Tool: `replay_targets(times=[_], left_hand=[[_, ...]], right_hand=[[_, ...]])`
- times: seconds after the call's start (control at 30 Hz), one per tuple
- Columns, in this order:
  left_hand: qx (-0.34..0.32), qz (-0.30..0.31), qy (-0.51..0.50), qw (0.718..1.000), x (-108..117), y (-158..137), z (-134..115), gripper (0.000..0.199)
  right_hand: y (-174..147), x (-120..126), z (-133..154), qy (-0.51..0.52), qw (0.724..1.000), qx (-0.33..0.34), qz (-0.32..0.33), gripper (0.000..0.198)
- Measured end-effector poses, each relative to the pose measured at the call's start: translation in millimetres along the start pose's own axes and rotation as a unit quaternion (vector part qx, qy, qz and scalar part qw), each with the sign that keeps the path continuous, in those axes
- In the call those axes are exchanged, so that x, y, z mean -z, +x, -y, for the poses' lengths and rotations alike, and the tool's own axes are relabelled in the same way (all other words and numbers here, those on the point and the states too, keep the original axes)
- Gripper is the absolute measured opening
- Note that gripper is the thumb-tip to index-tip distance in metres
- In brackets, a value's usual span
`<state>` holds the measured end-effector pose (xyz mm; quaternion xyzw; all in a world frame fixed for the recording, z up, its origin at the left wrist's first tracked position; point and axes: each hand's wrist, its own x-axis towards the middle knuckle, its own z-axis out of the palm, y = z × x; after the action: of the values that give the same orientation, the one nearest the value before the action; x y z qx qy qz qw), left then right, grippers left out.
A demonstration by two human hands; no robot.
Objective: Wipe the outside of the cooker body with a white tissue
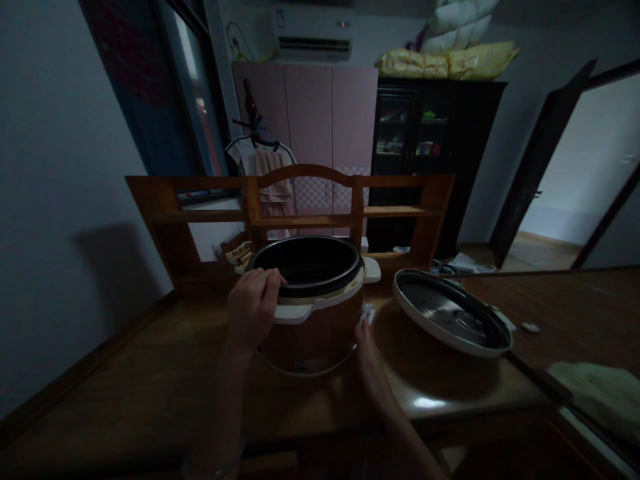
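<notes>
Brown cooker (313,339), black inner pot (320,259).

White air conditioner (314,32) above a pink wardrobe (309,117), yellow bundles (417,64) atop a dark glass-doored cabinet (443,143)

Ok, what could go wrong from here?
1. The left hand is at the front-left rim of the open cooker; uneven pressure might shift or tilt it.
2. The lid lies underside up near the right edge of the table; the right hand, with a white cloth or tissue, could knock it.
</notes>
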<state>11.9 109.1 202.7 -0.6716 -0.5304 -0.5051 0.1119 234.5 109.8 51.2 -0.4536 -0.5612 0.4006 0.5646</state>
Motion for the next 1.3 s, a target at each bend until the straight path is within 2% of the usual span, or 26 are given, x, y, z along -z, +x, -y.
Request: replay_targets(times=[0.27, 0.67, 1.03, 1.17, 1.3], left_hand=[[0.001, 0.003, 0.001, 1.0, 1, 0, -1, 0.04], [-0.001, -0.001, 0.001, 1.0, 0, -1, 1, 0.04], [0.001, 0.004, -0.001, 1.0, -1, 0, 0, 0.04], [0.0, 0.0, 0.001, 1.0, -1, 0, 1, 0.04], [0.002, 0.006, 0.0, 1.0, 0, 0, 1, 0.04]], right_hand=[[-21, -3, 6, -0.021, 0.999, -0.016, 0.018, 0.075], [-33, -7, 4, -0.009, 0.999, -0.027, 0.022, 0.073], [-12, 0, 9, -0.004, 1.0, -0.012, 0.016, 0.076], [-3, 1, 18, -0.004, 1.0, 0.004, 0.014, 0.073], [-7, -4, 31, -0.031, 0.999, 0.038, 0.005, 0.07]])
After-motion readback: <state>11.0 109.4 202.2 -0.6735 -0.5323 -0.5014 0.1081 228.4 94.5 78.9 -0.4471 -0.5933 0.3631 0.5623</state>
